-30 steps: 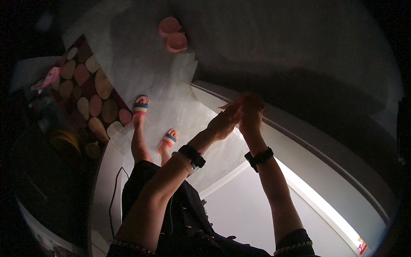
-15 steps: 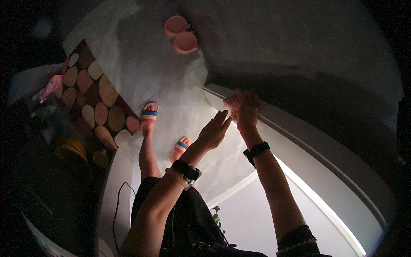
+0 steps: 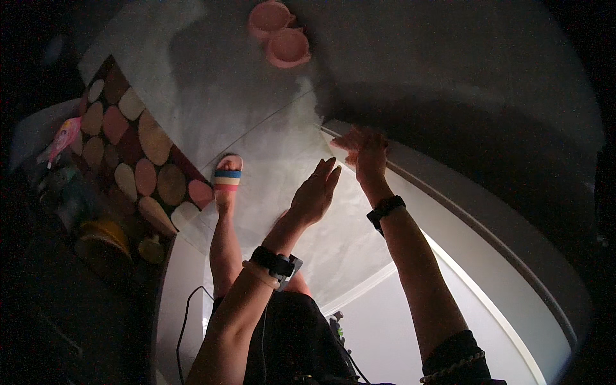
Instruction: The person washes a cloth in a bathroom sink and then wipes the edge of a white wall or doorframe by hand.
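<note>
My left hand (image 3: 313,197) hovers over the pale floor, palm turned to the right, with its fingers stretched out and the thumb apart. Nothing shows in it. Farther right, my right hand (image 3: 370,160) is raised in front of the end of a pale ledge (image 3: 475,234). Its fingers are reddish and smeared, so I cannot make out their pose or whether anything is in them. A narrow gap separates the two hands. Each wrist carries a black band, and a pale ring sits beside the left band (image 3: 276,266).
A pink double bowl (image 3: 289,49) stands on the floor ahead. To the left lies a pebble-patterned mat (image 3: 146,176), with a pink package (image 3: 65,138) and a yellow rounded thing (image 3: 108,237) near it. My striped slipper (image 3: 228,179) is beside the mat. A dark cable (image 3: 183,324) hangs at lower left.
The view has shifted slightly, and the bowls sit higher in the picture. My left leg has stayed put, while the right slipper has gone out of sight behind my left arm. Both hands remain raised.
</note>
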A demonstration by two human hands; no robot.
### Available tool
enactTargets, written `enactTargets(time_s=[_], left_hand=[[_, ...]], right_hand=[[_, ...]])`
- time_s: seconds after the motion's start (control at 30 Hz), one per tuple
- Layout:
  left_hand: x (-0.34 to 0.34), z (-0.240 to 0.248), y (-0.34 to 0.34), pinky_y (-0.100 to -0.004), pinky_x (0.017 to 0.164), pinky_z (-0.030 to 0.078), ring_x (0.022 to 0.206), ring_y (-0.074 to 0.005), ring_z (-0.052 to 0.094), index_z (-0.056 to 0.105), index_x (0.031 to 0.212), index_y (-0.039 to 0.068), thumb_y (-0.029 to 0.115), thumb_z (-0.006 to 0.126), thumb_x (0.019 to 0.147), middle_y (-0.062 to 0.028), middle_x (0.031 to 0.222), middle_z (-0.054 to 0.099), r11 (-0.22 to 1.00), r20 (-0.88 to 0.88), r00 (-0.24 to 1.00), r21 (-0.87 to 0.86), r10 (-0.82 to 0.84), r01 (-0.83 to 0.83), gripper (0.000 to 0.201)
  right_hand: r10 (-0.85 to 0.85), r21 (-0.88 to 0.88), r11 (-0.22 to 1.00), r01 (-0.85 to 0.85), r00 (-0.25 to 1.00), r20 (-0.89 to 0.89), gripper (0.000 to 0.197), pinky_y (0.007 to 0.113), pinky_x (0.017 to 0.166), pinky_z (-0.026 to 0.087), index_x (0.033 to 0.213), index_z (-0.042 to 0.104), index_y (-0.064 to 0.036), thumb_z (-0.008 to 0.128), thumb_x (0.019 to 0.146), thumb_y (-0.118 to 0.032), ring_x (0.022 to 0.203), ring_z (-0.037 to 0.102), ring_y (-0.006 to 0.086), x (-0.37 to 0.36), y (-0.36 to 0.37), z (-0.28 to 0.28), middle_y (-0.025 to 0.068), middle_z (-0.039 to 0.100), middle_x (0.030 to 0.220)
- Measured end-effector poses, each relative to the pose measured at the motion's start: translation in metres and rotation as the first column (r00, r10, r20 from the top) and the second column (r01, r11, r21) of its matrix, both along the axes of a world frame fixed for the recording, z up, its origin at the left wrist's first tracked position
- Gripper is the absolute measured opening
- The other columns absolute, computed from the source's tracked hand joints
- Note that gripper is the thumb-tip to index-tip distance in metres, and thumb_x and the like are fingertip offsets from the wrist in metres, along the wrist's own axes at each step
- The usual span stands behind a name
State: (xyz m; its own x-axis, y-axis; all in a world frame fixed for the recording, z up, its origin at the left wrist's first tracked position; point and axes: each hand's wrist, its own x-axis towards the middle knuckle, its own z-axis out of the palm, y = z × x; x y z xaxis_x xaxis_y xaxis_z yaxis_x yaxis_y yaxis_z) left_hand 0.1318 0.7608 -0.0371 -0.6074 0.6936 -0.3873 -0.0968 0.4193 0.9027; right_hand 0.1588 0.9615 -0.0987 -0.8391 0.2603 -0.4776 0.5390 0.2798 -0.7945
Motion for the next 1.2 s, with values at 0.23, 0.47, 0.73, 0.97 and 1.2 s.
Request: enactTargets(time_s=[0.23, 0.47, 0.73, 0.97, 1.2], left_hand=[[0.005, -0.007, -0.005, -0.0378, 0.099, 0.029, 0.124, -0.0304, 0.029, 0.03, 0.128, 0.002, 0.032, 0.025, 0.093, -0.0203, 0.133, 0.031, 0.998, 0.057, 0.996, -0.004, 0.07, -0.07, 0.046], [0.017, -0.016, -0.011, -0.0379, 0.098, 0.032, 0.122, -0.0326, 0.031, 0.032, 0.126, 0.002, 0.032, 0.029, 0.092, -0.0241, 0.132, 0.029, 0.997, -0.233, 0.971, 0.038, -0.055, 0.066, 0.046], [0.053, -0.01, -0.02, -0.0383, 0.094, 0.034, 0.116, -0.0354, 0.039, 0.029, 0.13, 0.008, 0.033, 0.035, 0.091, -0.0221, 0.131, 0.033, 0.99, -0.05, 0.992, -0.08, 0.113, -0.117, 0.047], [0.091, 0.024, -0.02, -0.0408, 0.096, 0.033, 0.119, -0.0346, 0.035, 0.03, 0.128, 0.004, 0.034, 0.034, 0.091, -0.0234, 0.129, 0.035, 0.995, 0.129, 0.989, -0.071, 0.074, -0.065, 0.048], [0.145, 0.034, -0.017, -0.0395, 0.096, 0.033, 0.12, -0.033, 0.034, 0.033, 0.124, -0.001, 0.034, 0.032, 0.091, -0.023, 0.127, 0.037, 0.995, 0.122, 0.992, -0.09, 0.043, -0.033, 0.049]], right_hand=[[-0.08, 0.143, 0.986, 0.081, 0.997, -0.012, 0.055, 0.037, 0.092, 0.033, 0.119, 0.047, -0.0132, 0.067, 0.069, -0.028, 0.106, 0.043, 0.0256, -0.009, -0.005, 0.008, 0.0086, 0.05, 0.112], [0.119, 0.506, 0.826, -0.25, 0.953, 0.278, 0.035, 0.038, 0.094, 0.034, 0.109, 0.052, -0.0038, 0.057, 0.077, -0.018, 0.105, 0.047, 0.0254, -0.013, 0.001, -0.005, 0.0126, 0.051, 0.113], [-0.292, -0.194, 0.935, 0.298, 0.955, 0.061, 0.025, 0.029, 0.067, 0.051, 0.104, 0.055, -0.0026, 0.048, 0.086, -0.018, 0.085, 0.06, 0.0169, 0.007, -0.02, 0.01, 0.0098, 0.058, 0.102], [0.133, 0.497, 0.834, -0.24, 0.961, 0.241, 0.044, 0.038, 0.097, 0.029, 0.115, 0.047, -0.0102, 0.06, 0.075, -0.024, 0.117, 0.036, 0.0205, 0.072, 0.009, 0.02, 0.0056, 0.043, 0.122], [0.491, 0.75, 0.617, -0.238, 0.861, -0.131, 0.028, 0.025, 0.065, 0.046, 0.108, 0.053, -0.0108, 0.051, 0.08, -0.01, 0.081, 0.052, 0.0121, 0.108, -0.027, 0.143, 0.0036, 0.051, 0.109]])
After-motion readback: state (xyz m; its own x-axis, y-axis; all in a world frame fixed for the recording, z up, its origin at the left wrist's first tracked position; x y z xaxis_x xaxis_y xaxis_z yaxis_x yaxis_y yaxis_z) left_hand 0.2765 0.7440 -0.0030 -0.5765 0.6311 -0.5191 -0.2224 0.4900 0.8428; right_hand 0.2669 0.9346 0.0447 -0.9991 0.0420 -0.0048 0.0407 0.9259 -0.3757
